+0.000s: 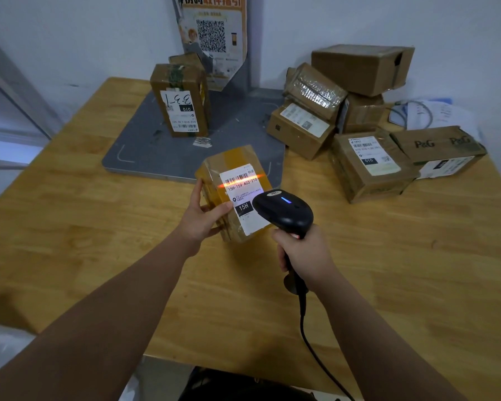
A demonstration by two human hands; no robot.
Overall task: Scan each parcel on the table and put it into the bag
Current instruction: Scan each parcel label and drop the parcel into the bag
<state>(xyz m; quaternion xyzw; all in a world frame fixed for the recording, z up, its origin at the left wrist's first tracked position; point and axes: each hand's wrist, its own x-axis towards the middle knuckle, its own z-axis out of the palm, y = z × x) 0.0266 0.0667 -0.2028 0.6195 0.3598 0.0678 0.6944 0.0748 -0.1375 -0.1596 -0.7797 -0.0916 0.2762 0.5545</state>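
Note:
My left hand (pixel 201 214) grips a small taped cardboard parcel (pixel 237 169) by its left side, holding it tilted above the wooden table (pixel 84 227). Its white label faces up, and an orange scan line crosses the barcode. My right hand (pixel 304 256) grips the handle of a black barcode scanner (pixel 284 211) just right of the parcel, its head aimed at the label and a blue light lit on top. A dark bag (pixel 243 386) shows at the bottom edge, below the table's near side.
An upright parcel (pixel 181 99) marked 3-3-1 stands on a grey pad (pixel 145 151) at the back. Several cardboard boxes (pixel 368 160) are piled at the back right. The scanner's black cable (pixel 315 354) trails off the table's front edge. A poster with a QR code (pixel 211 36) hangs on the wall.

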